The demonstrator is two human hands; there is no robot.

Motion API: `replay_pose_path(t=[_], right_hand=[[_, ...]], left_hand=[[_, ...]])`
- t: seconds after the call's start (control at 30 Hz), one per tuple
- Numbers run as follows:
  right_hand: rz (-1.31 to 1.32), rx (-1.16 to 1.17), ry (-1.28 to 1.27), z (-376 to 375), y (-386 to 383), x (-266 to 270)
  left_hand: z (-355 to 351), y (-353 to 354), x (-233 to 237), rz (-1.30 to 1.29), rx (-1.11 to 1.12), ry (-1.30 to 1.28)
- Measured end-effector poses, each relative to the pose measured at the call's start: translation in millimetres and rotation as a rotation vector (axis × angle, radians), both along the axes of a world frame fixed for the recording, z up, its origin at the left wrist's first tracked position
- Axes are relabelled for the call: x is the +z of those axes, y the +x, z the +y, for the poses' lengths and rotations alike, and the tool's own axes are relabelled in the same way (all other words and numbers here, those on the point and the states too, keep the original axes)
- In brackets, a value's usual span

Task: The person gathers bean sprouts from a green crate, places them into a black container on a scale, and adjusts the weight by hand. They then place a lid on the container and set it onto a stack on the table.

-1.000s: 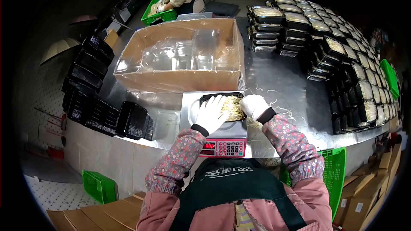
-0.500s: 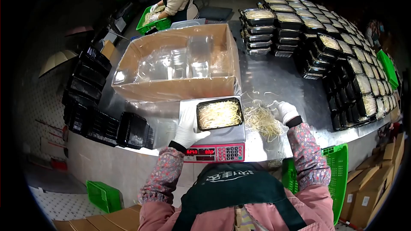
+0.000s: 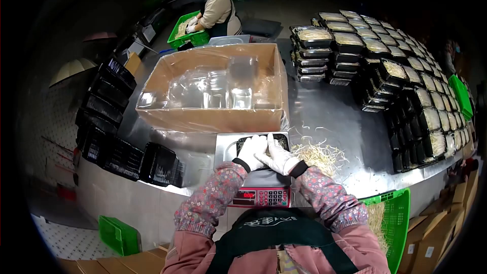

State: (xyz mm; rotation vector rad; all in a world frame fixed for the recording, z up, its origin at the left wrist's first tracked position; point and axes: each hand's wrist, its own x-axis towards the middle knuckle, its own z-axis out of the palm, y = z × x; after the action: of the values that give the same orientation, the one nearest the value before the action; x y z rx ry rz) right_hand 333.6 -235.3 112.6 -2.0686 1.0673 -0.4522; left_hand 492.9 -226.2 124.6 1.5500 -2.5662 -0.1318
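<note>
A black tray point(image 3: 240, 144) sits on the steel plate of a digital scale point(image 3: 221, 153); its bean sprouts are almost wholly covered by my hands. My left hand point(image 3: 252, 151), in a white glove, lies over the tray's left part with the fingers stretched out. Over the right part lies my right hand point(image 3: 277, 157), also gloved, its fingers extended and meeting the left hand's. Whether the palms press on the sprouts is hidden. A loose pile of bean sprouts point(image 3: 320, 156) lies on the table right of the scale.
Behind the scale stands a cardboard box point(image 3: 213, 121) of clear plastic lids point(image 3: 203, 86). Stacked black trays point(image 3: 161, 165) line the left. Many filled packs point(image 3: 345, 39) are stacked right. A green crate point(image 3: 401, 223) is below the table edge. A co-worker point(image 3: 218, 12) handles sprouts in another crate.
My right hand has moved left from the sprout pile onto the tray. My left hand has shifted from the tray's side onto its top. The camera view has tilted slightly.
</note>
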Motion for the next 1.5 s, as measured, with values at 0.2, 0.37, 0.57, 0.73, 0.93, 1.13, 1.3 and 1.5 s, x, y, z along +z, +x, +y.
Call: replay_pose_path(t=[0.2,0.37,0.57,0.73,0.93,1.13,1.3,1.5], right_hand=[[0.143,-0.048,-0.229,-80.2,3.9,103.0],[0.129,-0.174,-0.543,-175.0,42.3,27.2],[0.363,-0.092,-0.102,-180.7,45.2,52.7],[0.321,-0.071,-0.272,-179.9,41.1,43.3],[0.391,0.026,-0.395,-180.2,49.5,54.4],[0.436,-0.053,-0.535,-188.9,51.0,54.9],[0.553,0.000,-0.558,-190.0,57.7,50.4],[0.570,0.015,-0.711,-182.6,53.8,59.8]], left_hand=[[21.9,3.9,30.8,0.295,0.004,0.129],[45.2,21.4,64.7,0.523,0.103,-0.024],[89.9,63.9,62.0,1.040,0.395,0.037],[111.0,87.7,42.0,1.344,0.595,0.047],[121.3,80.9,47.9,1.232,0.625,-0.094],[144.2,91.1,37.6,1.232,0.683,-0.111],[162.1,93.8,42.3,1.280,0.783,-0.104],[171.7,100.8,49.9,1.277,0.769,-0.140]])
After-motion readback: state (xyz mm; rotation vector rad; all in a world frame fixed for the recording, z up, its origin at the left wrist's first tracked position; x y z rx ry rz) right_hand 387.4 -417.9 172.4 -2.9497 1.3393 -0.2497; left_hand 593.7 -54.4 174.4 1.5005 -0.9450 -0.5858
